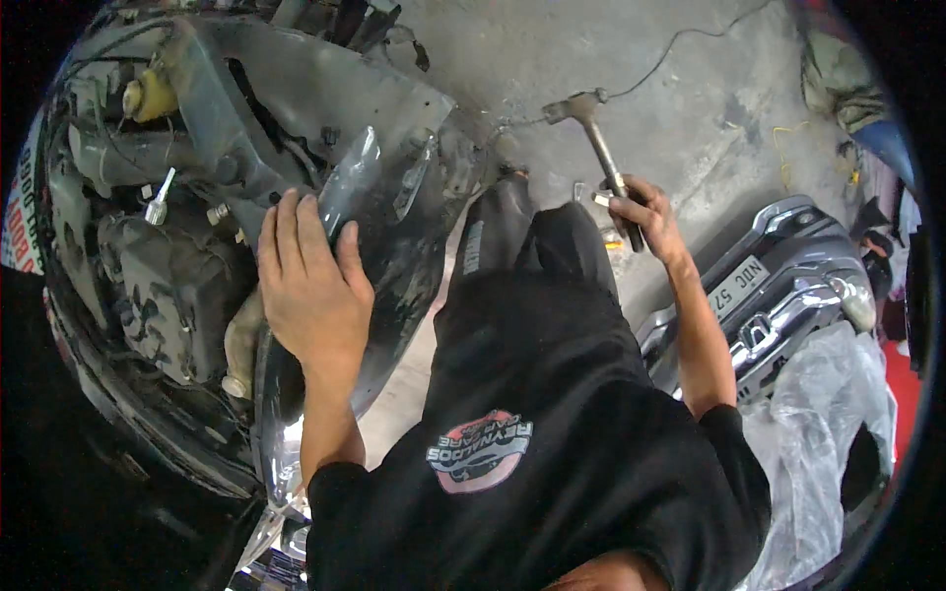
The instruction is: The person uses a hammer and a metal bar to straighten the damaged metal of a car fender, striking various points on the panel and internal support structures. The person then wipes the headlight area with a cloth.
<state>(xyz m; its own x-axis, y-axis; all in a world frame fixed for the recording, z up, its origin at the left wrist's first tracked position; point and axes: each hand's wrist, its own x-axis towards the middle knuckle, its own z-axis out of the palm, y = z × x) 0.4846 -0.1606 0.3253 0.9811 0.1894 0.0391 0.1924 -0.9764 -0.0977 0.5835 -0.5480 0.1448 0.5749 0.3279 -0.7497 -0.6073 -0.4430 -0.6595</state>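
My left hand [313, 281] lies flat on the upper edge of a dark, scuffed car fender [399, 251], its fingers stretched out and pointing forward. Nothing is in it. To the right, my right hand [645, 219] is wrapped round the handle of a hammer [599, 146], whose metal head points up and away from me over the floor. A small pale piece shows by the fingers of that hand; I cannot tell what it is. The hammer is apart from the fender.
Left of the fender lies an open engine bay [163, 286], where a small white nozzle bottle [158, 202] stands near a yellow reservoir [153, 96]. A detached car bumper [788, 266] rests at right beside clear plastic sheeting [813, 433]. A thin cable [673, 44] crosses the concrete floor.
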